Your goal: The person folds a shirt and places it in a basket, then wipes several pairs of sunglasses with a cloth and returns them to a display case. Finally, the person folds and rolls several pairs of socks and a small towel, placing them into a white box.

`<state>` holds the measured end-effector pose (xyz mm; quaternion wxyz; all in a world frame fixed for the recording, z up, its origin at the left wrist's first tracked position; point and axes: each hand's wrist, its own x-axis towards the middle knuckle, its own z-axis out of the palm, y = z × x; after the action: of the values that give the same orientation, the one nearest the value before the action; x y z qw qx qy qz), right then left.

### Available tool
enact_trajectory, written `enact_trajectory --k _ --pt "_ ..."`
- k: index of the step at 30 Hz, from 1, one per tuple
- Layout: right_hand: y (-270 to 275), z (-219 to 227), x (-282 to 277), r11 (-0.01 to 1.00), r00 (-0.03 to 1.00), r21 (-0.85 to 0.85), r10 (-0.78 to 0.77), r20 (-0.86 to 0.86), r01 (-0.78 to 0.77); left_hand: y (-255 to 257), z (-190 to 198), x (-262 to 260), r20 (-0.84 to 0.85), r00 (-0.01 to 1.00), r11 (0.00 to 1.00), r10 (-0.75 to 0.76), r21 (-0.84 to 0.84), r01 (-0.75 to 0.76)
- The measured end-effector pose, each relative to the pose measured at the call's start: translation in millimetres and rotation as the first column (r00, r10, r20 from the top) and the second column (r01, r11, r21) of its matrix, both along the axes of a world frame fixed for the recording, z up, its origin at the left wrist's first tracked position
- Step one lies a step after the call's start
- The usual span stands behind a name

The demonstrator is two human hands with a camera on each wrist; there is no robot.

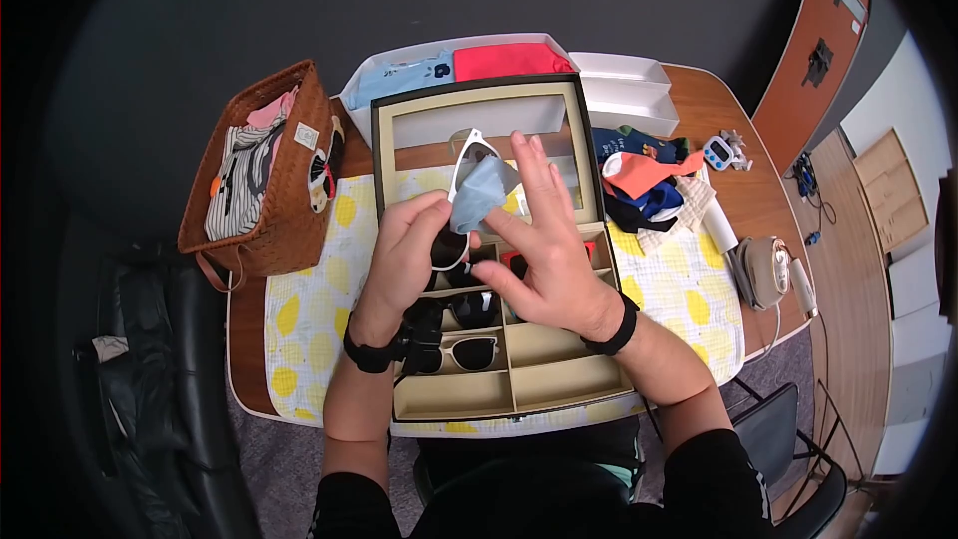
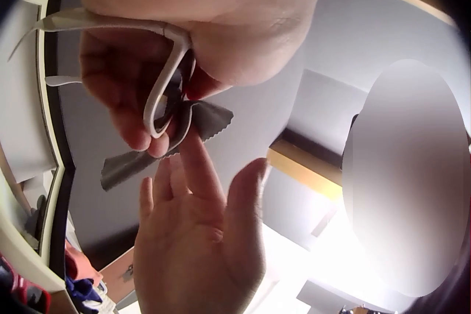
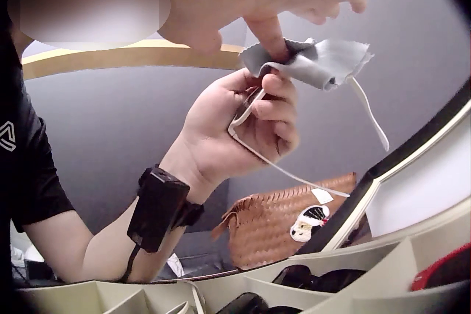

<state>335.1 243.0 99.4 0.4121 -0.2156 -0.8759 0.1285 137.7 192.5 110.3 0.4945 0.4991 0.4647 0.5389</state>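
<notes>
White-framed sunglasses [image 1: 451, 258] are gripped in the left hand [image 1: 407, 252], with fingers curled round the frame in the left wrist view [image 2: 169, 78]. A grey-blue cloth [image 1: 480, 195] lies over one lens. The right hand [image 1: 549, 258] has its fingers extended, and one finger presses the cloth [image 3: 324, 64] against the glasses. Both hands are above an open compartment case [image 1: 459, 395], whose windowed lid [image 1: 382, 155] stands raised behind them. Dark sunglasses [image 1: 474, 309] and a pale-framed pair [image 1: 471, 352] lie in its left compartments.
A brown woven basket [image 1: 282, 210] of clothes stands at the left. Behind the case are white boxes [image 1: 624, 70], one holding blue and red cloth. Socks [image 1: 649, 180], a small timer [image 1: 717, 153] and a beige device [image 1: 763, 269] lie at the right. The patterned cloth [image 1: 299, 339] covers the table [image 1: 247, 359].
</notes>
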Motion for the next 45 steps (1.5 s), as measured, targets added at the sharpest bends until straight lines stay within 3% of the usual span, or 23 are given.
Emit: enact_trajectory --k 5,10,12,13,15,18,22,25,27,28,30,31,33,34,35,37,38,39,41,45 --pt "6 -13 -7 0.994 0.990 -0.105 -0.017 -0.140 0.002 -2 -3 8 -0.042 0.993 0.987 -0.110 0.114 0.115" --pt "7 -14 -5 0.987 0.977 -0.161 -0.047 -0.208 0.014 -9 -2 15 -0.148 0.988 0.996 -0.037 0.075 0.048" --pt "6 -12 -4 0.987 0.969 -0.157 -0.058 -0.242 0.020 -11 2 16 -0.415 0.910 0.986 -0.013 0.147 0.081" --pt "6 -11 -4 0.987 0.968 -0.157 -0.059 -0.242 0.021 -10 3 15 -0.416 0.909 0.986 -0.014 0.147 0.083" --pt "6 -9 -3 0.985 0.959 -0.164 -0.089 -0.267 0.046 -7 4 11 -0.389 0.903 0.983 -0.179 -0.027 0.183" --pt "6 -11 -2 0.976 0.948 -0.204 -0.133 -0.289 0.075 -7 6 18 -0.376 0.907 0.974 -0.188 0.050 0.222" --pt "13 -18 -1 0.971 0.927 -0.224 -0.154 -0.342 0.079 -6 3 15 -0.392 0.890 0.969 -0.233 -0.019 0.245" --pt "26 -24 4 0.959 0.879 -0.284 -0.155 -0.450 0.024 -4 -7 14 -0.255 0.940 0.974 -0.227 -0.075 0.215" --pt "42 -29 11 0.789 0.742 -0.606 -0.345 -0.574 -0.101 1 -8 11 -0.036 0.963 0.958 -0.265 -0.118 0.260" --pt "50 -28 15 0.789 0.743 -0.605 -0.344 -0.575 -0.103 3 -10 9 -0.037 0.964 0.959 -0.264 -0.117 0.258" --pt "64 -25 25 0.407 0.680 -0.800 -0.430 -0.594 -0.442 5 -14 6 0.071 0.959 0.958 -0.274 -0.066 0.279" --pt "72 -32 30 0.408 0.679 -0.799 -0.430 -0.595 -0.442 5 -13 6 0.070 0.959 0.958 -0.275 -0.066 0.279" --pt "87 -53 36 0.093 0.682 -0.790 -0.451 -0.576 -0.606 3 -8 8 0.025 0.964 0.963 -0.266 -0.044 0.267" --pt "87 -52 35 0.009 0.667 -0.755 -0.464 -0.584 -0.655 4 -10 6 0.023 0.964 0.963 -0.265 -0.044 0.266" --pt "86 -51 33 0.008 0.667 -0.755 -0.462 -0.585 -0.656 7 -13 4 0.015 0.965 0.964 -0.262 -0.036 0.263" --pt "79 -48 27 0.197 0.789 -0.884 -0.397 -0.468 -0.424 8 -15 3 0.007 0.966 0.966 -0.257 -0.030 0.257" --pt "75 -49 22 0.359 0.815 -0.880 -0.375 -0.441 -0.311 9 -15 4 0.044 0.973 0.973 -0.228 -0.035 0.230" --pt "73 -48 21 0.358 0.815 -0.880 -0.375 -0.441 -0.312 9 -15 5 0.081 0.977 0.978 -0.199 -0.042 0.203" --pt "71 -44 21 0.499 0.864 -0.848 -0.332 -0.378 -0.179 11 -16 3 0.081 0.979 0.981 -0.188 -0.034 0.191" --pt "73 -46 19 0.448 0.860 -0.862 -0.316 -0.401 -0.237 15 -18 1 0.103 0.986 0.991 -0.131 0.012 0.130"
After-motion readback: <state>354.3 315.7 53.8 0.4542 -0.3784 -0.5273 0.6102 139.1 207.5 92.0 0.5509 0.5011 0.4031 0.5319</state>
